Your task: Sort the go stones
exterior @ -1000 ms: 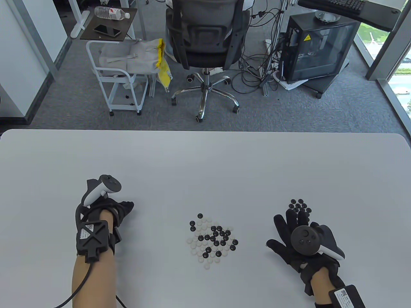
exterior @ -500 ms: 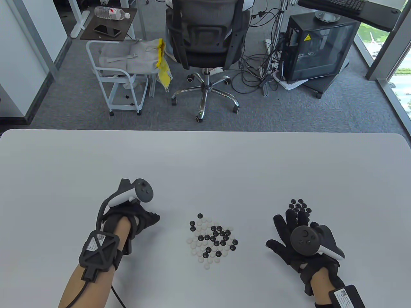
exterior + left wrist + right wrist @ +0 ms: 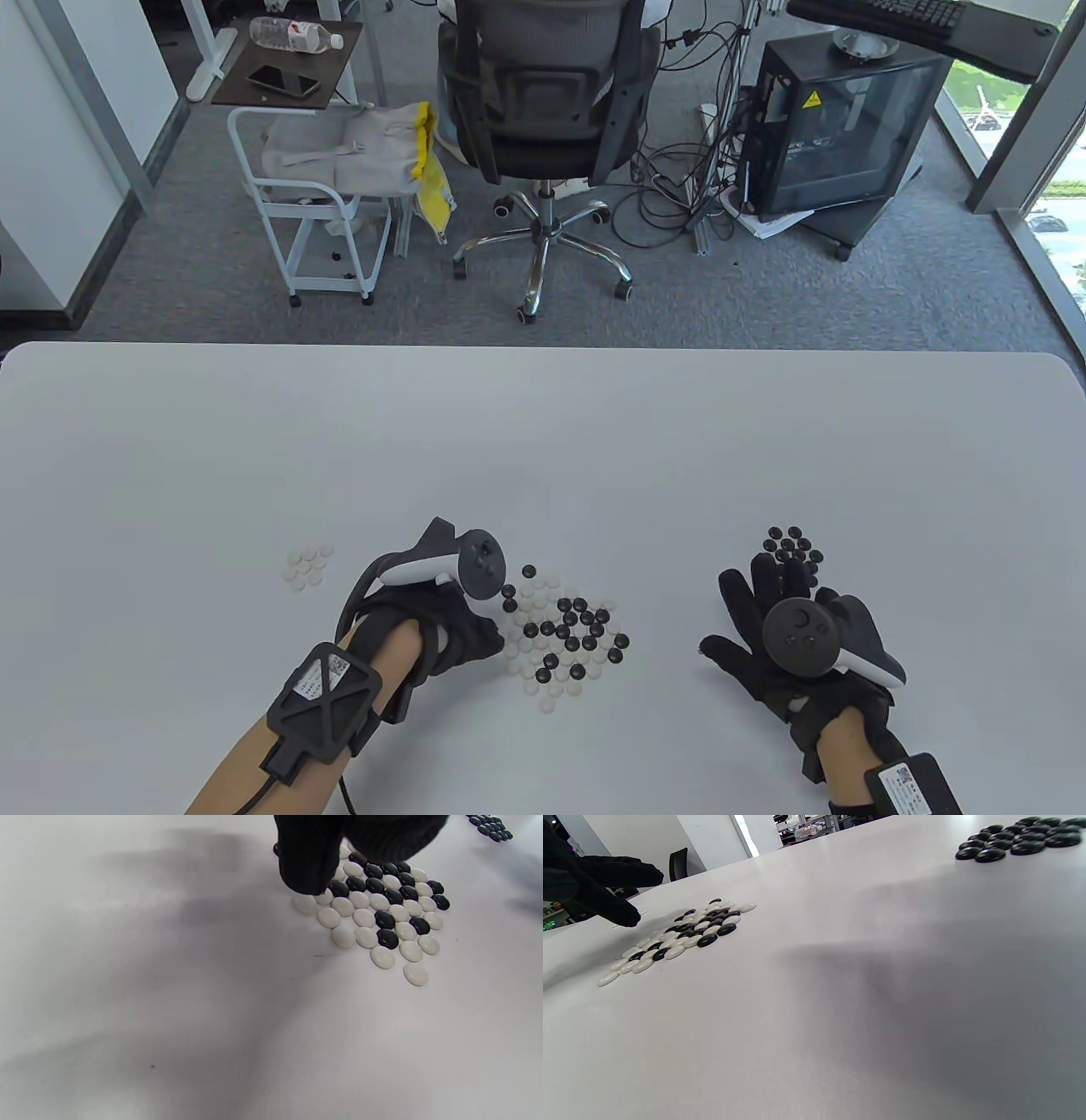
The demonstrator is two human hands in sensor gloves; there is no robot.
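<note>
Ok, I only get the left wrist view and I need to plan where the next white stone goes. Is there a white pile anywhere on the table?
Observer: Yes. A small white pile lies to the left of the left hand, well apart from the mixed pile.
Operator: And what is the right hand doing?
Observer: The right hand lies flat on the table to the right of the mixed pile. Its fingers are straight, with their tips at the near edge of the black pile.
</note>
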